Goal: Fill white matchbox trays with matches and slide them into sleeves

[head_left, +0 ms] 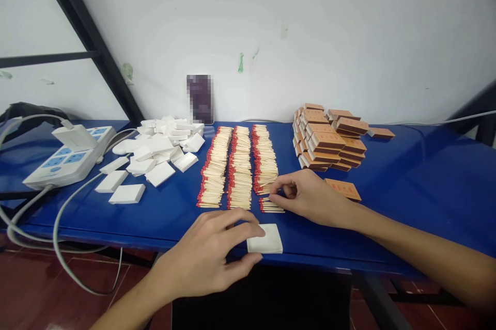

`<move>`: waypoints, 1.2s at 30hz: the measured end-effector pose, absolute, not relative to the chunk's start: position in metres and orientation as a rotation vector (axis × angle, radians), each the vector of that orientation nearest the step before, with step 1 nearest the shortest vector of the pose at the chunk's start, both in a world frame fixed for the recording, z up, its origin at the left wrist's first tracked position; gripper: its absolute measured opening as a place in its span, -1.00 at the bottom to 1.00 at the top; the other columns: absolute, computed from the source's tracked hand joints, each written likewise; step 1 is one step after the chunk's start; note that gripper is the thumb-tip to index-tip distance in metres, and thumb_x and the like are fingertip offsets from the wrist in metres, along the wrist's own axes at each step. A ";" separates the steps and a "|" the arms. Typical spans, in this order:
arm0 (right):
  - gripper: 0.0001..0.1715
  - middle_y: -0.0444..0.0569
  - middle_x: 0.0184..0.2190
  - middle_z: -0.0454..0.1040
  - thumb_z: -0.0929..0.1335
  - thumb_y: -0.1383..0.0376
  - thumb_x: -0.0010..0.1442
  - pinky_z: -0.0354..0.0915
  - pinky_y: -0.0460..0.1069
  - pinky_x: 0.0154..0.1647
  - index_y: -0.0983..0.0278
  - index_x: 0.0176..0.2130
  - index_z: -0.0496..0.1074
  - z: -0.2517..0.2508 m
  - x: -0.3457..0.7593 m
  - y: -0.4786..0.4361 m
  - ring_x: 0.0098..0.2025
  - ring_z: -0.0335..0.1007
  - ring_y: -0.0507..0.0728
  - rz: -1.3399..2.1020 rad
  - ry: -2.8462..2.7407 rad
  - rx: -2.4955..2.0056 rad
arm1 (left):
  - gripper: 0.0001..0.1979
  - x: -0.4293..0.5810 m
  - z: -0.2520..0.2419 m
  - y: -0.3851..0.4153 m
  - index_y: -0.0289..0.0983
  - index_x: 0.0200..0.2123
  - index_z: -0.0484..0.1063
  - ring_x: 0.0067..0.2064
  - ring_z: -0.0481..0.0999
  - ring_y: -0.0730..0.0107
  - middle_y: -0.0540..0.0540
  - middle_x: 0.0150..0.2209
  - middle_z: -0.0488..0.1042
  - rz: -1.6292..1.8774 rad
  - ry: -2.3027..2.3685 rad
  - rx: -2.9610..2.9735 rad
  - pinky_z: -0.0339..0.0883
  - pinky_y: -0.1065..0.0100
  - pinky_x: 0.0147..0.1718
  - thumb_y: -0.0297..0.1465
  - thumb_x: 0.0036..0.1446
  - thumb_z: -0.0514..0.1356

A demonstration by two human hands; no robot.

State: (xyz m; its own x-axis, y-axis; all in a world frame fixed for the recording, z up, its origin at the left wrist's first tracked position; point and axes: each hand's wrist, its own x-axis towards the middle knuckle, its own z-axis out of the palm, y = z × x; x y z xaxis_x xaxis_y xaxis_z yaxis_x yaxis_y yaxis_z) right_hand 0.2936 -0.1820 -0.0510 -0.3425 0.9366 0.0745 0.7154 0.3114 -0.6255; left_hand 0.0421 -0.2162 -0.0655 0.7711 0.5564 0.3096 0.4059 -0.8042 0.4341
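My left hand [211, 255] pinches a small white inner matchbox tray [267, 240] by its left side, at the near edge of the blue table [418, 185]. My right hand [310, 197] rests on the table with its fingers curled, pinching at a small bundle of red-tipped matches [271, 206] that lies just in front of the rows. Three long rows of matches [238, 165] stretch away behind that bundle. One orange matchbox sleeve [343, 188] lies beside my right wrist.
A heap of white inner trays [158, 146] lies at the left. Stacked orange matchbox sleeves [329, 136] stand at the back right. A white power strip [70, 157] with grey cables [58, 221] sits at the far left. A blurred dark card [200, 98] leans on the wall.
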 end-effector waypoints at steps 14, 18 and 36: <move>-0.82 -0.23 -0.67 0.25 0.35 0.29 0.12 0.01 -0.09 -0.57 0.25 -0.48 0.50 -0.050 0.292 -0.184 -0.61 0.05 -0.03 0.678 -2.176 -1.456 | -0.77 0.041 -0.066 -0.217 -0.11 0.00 0.38 -0.02 0.55 0.32 0.02 0.03 0.50 0.604 0.739 2.621 0.33 0.31 -0.11 -0.41 0.29 0.21; -0.83 -0.24 -0.67 0.23 0.35 0.31 0.12 0.01 -0.09 -0.56 0.26 -0.48 0.50 -0.050 0.292 -0.184 -0.61 0.04 -0.04 0.639 -2.179 -1.457 | -0.77 0.041 -0.066 -0.217 -0.12 0.00 0.39 -0.01 0.55 0.31 0.00 0.03 0.50 0.612 0.735 2.621 0.33 0.31 -0.09 -0.41 0.29 0.21; -0.76 -0.24 -0.68 0.17 0.34 0.27 0.20 0.00 -0.08 -0.57 0.25 -0.28 0.64 -0.059 0.301 -0.182 -0.61 0.00 -0.02 0.530 -2.205 -1.304 | -0.78 0.041 -0.066 -0.216 -0.12 0.00 0.39 -0.04 0.56 0.31 0.00 0.02 0.50 0.618 0.731 2.629 0.36 0.32 -0.12 -0.38 0.29 0.21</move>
